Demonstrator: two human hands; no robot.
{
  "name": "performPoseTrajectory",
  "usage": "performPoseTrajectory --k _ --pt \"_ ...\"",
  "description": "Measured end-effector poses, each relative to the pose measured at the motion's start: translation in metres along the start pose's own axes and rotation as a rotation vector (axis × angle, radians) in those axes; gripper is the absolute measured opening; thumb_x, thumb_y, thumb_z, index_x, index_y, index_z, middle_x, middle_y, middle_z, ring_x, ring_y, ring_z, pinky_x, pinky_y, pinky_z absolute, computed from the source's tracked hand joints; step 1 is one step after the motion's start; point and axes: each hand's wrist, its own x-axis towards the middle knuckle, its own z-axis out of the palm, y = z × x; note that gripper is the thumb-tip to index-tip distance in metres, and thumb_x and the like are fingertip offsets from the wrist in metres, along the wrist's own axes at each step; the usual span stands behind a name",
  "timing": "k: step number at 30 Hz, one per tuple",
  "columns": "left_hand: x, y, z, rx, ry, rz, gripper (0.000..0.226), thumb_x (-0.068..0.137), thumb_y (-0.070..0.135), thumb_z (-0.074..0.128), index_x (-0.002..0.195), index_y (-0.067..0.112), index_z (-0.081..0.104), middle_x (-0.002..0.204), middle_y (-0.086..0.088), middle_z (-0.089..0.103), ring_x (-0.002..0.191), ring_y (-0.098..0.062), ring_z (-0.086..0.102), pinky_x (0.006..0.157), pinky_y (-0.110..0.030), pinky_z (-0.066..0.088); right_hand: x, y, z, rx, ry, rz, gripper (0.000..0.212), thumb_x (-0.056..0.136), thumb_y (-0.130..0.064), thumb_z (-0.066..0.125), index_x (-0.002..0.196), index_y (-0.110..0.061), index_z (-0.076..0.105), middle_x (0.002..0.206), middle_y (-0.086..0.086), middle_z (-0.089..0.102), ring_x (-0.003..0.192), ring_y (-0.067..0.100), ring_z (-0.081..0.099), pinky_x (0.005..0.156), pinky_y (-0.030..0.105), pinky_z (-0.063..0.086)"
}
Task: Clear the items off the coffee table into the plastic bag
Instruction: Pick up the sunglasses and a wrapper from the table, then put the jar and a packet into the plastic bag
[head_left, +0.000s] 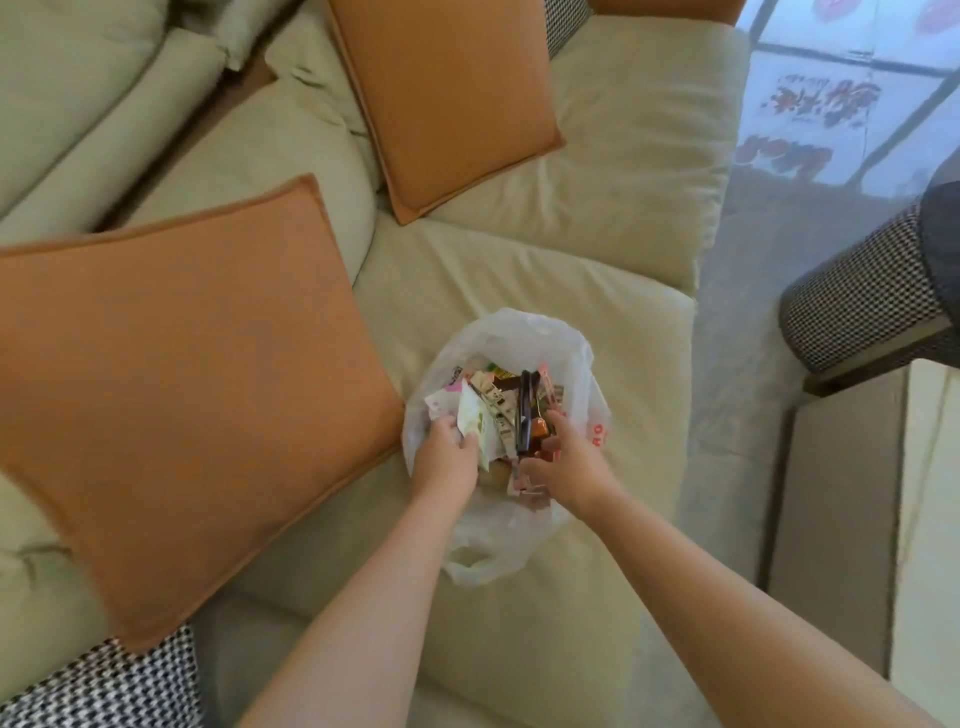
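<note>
Clear plastic bag (524, 338) holds packets (485, 400).

Open translucent white plastic bag (524, 332) on the sofa seat, full of small packets (480, 410).

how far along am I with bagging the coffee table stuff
Done: the plastic bag on the sofa already holds many packets. In hand: your left hand grips a pale packet at its mouth; your right hand is at a dark item. Left: unknown, since the coffee table isn't in view.
</note>
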Motion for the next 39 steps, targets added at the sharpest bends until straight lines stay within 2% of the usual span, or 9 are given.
performPoseTrajectory --k 4,5,7,9,14,19,27,34,39 --pt "0.0 -0.001 0.001 0.08 -0.041 0.003 0.042 0.096 0.027 0.047 0.137 0.021 0.041 0.125 -0.006 0.059 0.101 -0.027 0.065 0.088 -0.038 0.051 -0.004 0.008 -0.004 -0.035 0.022 0.049 0.049 0.089 -0.013 0.06 0.134 -0.008 0.041 0.099 0.002 0.058 0.077 0.014 0.057 0.066 0.025 0.051" --pt "-0.003 0.0 0.002 0.124 -0.053 0.017 0.041 0.096 0.027 0.047 0.136 0.02 0.043 0.125 -0.006 0.059 0.104 -0.026 0.063 0.089 -0.036 0.05 -0.005 0.013 -0.005 -0.035 0.023 0.07 0.051 0.089 -0.014 0.06 0.136 -0.008 0.04 0.103 0.003 0.058 0.08 0.014 0.057 0.068 0.025 0.051" --pt "-0.01 0.002 0.003 0.241 -0.091 0.063 0.035 0.096 0.028 0.047 0.13 0.02 0.05 0.125 -0.003 0.059 0.11 -0.023 0.058 0.087 -0.032 0.047 -0.009 0.023 -0.009 -0.066 0.022 0.109 0.058 0.09 -0.02 0.059 0.141 -0.009 0.035 0.127 0.01 0.054 0.104 0.022 0.058 0.084 0.031 0.051" --pt "-0.021 0.006 0.008 0.359 -0.141 0.126 0.03 0.097 0.03 0.046 0.123 0.021 0.054 0.121 0.0 0.062 0.11 -0.02 0.058 0.084 -0.031 0.047 -0.016 0.034 -0.015 -0.114 0.022 0.135 0.056 0.091 -0.022 0.058 0.141 -0.011 0.036 0.134 0.009 0.05 0.116 0.024 0.054 0.091 0.031 0.047" --pt "-0.053 0.018 0.033 0.58 -0.212 0.273 0.023 0.095 0.034 0.044 0.113 0.023 0.056 0.114 -0.001 0.063 0.105 -0.023 0.058 0.08 -0.033 0.047 -0.037 0.076 -0.035 -0.124 0.052 0.2 0.05 0.091 -0.023 0.058 0.137 -0.012 0.041 0.131 0.007 0.051 0.109 0.02 0.055 0.081 0.022 0.042" --pt "-0.094 0.025 0.081 0.691 -0.333 0.333 0.033 0.096 0.038 0.044 0.125 0.025 0.054 0.124 0.0 0.06 0.114 -0.023 0.057 0.088 -0.032 0.045 -0.07 0.136 -0.057 -0.144 0.105 0.281 0.049 0.09 -0.025 0.059 0.135 -0.015 0.043 0.129 0.004 0.053 0.116 0.02 0.053 0.089 0.023 0.041" --pt "-0.174 0.03 0.175 0.836 -0.483 0.425 0.035 0.096 0.04 0.045 0.123 0.022 0.056 0.123 -0.003 0.062 0.117 -0.023 0.056 0.094 -0.031 0.044 -0.144 0.245 -0.098 -0.152 0.162 0.333 0.047 0.092 -0.032 0.054 0.134 -0.014 0.046 0.131 0.004 0.055 0.118 0.021 0.054 0.095 0.03 0.044" --pt "-0.263 0.04 0.27 0.987 -0.573 0.566 0.034 0.095 0.043 0.043 0.119 0.023 0.056 0.119 -0.001 0.063 0.114 -0.021 0.058 0.09 -0.03 0.047 -0.222 0.352 -0.153 -0.064 0.281 0.44 0.038 0.091 -0.03 0.05 0.126 -0.013 0.052 0.125 0.007 0.058 0.116 0.023 0.054 0.092 0.03 0.044" --pt "-0.331 0.054 0.344 1.078 -0.65 0.668 0.034 0.094 0.044 0.04 0.117 0.024 0.056 0.118 0.003 0.063 0.113 -0.019 0.058 0.088 -0.029 0.045 -0.279 0.439 -0.19 0.037 0.381 0.539 0.043 0.093 -0.031 0.048 0.133 -0.015 0.046 0.132 0.004 0.053 0.12 0.02 0.051 0.093 0.031 0.044"
